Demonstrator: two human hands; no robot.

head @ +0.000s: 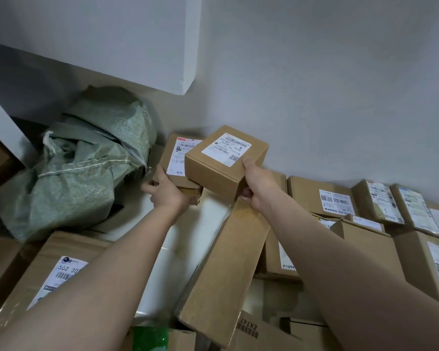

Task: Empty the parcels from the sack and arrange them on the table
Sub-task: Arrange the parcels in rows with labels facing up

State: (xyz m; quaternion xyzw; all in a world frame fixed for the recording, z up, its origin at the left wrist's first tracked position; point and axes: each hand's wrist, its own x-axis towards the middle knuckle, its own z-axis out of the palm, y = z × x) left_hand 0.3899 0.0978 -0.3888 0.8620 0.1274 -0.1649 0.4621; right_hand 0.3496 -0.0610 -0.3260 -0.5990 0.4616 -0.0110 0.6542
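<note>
sack: the green woven sack (84, 158) slumps at the far left of the tabletop against the wall, crumpled and mostly collapsed, its mouth turned toward the boxes. i'd guess it is nearly empty, though its inside is hidden from here.
done so far: plenty of parcels are already out. a row of labelled boxes (380, 206) runs along the far edge to the right, and more lie across the near side, including a long flat carton (226, 269) lying slantwise and a large box (48, 269) at the near left.
left to do: the two boxes now in hand need a place, and the middle heap looks loose, not arranged. a strip of bare white tabletop (160, 269) shows between the piles.
left hand: the left hand (167, 191) is closed around the near end of a small labelled box (178, 160) just beside the sack's mouth, fingers curled underneath, arm stretched forward.
right hand: the right hand (256, 183) grips the near right corner of a square box (226, 160), thumb on top, fingers below, holding it raised and tilted above the long carton.
relation: the square box overlaps the small one in view; whether they touch i can't tell.
</note>
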